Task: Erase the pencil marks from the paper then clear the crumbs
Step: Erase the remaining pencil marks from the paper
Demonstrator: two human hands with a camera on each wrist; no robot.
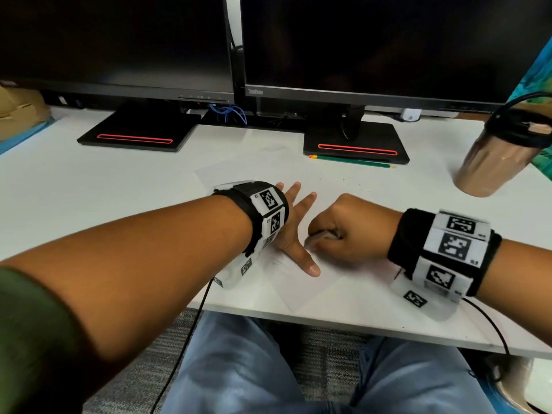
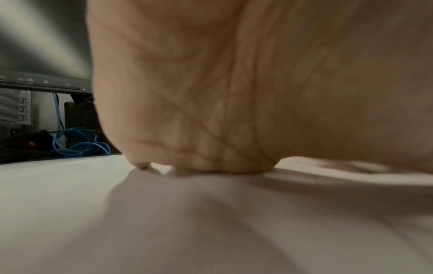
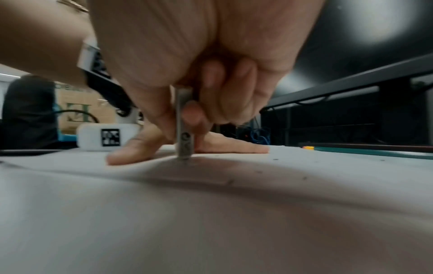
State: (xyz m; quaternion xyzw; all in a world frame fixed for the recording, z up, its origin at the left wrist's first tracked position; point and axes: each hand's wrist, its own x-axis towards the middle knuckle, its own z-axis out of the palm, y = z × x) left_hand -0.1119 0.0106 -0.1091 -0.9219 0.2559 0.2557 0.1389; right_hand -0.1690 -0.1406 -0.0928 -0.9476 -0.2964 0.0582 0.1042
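Erasing step: left hand [image 1: 294, 234] flat, pinning paper [image 1: 298, 282]; right hand [image 1: 343, 231] pinches eraser [image 3: 184, 129] upright. Next: sweep crumbs [image 1: 346, 180] off desk [image 1: 119, 189].

A white paper [image 1: 301, 282] lies on a white tabletop [image 1: 89, 186], dotted with dark crumbs [image 1: 346, 180]. The eraser [image 3: 184, 133] is grey with a black printed mark. A green pencil [image 1: 355, 161] carries a yellow end and a pink tip. Black wristbands [image 1: 263, 216] bear white panels printed with black square codes. Two black monitors [image 1: 119, 40] stand on black bases, each lined with a red stripe [image 1: 136, 138]. Blue cables [image 1: 230, 112] coil behind them. The tumbler [image 1: 495, 156] is copper with a black lid. The sleeve [image 1: 33, 339] is dark green, the jeans [image 1: 239, 369] faded blue.
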